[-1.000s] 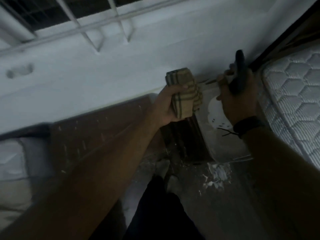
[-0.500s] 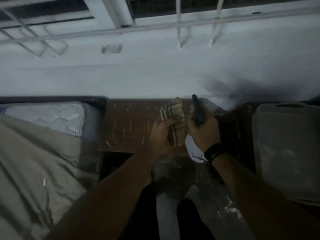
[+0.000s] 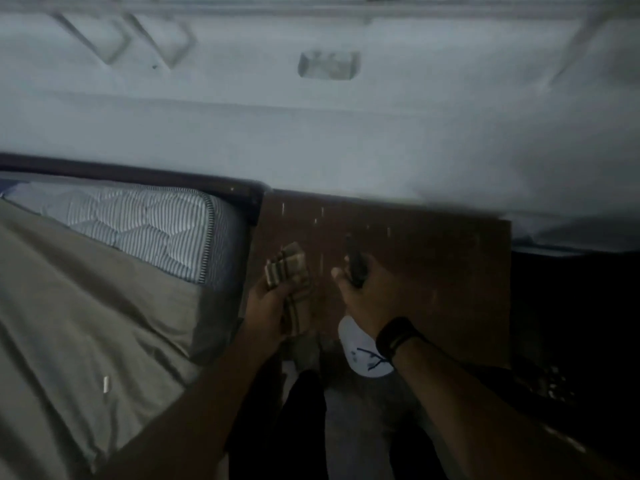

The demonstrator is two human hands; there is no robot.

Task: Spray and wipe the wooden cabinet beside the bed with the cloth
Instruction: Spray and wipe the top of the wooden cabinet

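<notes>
Both hands are loaded. My left hand is closed around a folded plaid cloth, fingers wrapped about its lower half, the upper fold standing free above the fist. My right hand is clenched on the dark head of a spray bottle, the nozzle end pointing toward 12 o'clock; whether a finger presses the trigger I cannot tell.

1. Wall: pale, filling the frame from 10 to 2 o'clock, with a small rectangular recess at 12 o'clock.
2. Bed: occupies 7 to 10 o'clock. A grey-green cover lies over a striped quilted mattress, whose corner is exposed near the dark headboard.
3. Wooden cabinet: brown top, at centre to 3 o'clock, just beside the bed and set against the wall. Pale flecks show on the top near 12 o'clock. Both hands hang over its front-left part; contact with the surface cannot be confirmed.
4. Bottle body: white, with dark markings, below my right wrist at 6 o'clock. Its contents are not visible.
5. Wristband: dark, on my right wrist.

Blur limits finer detail.
</notes>
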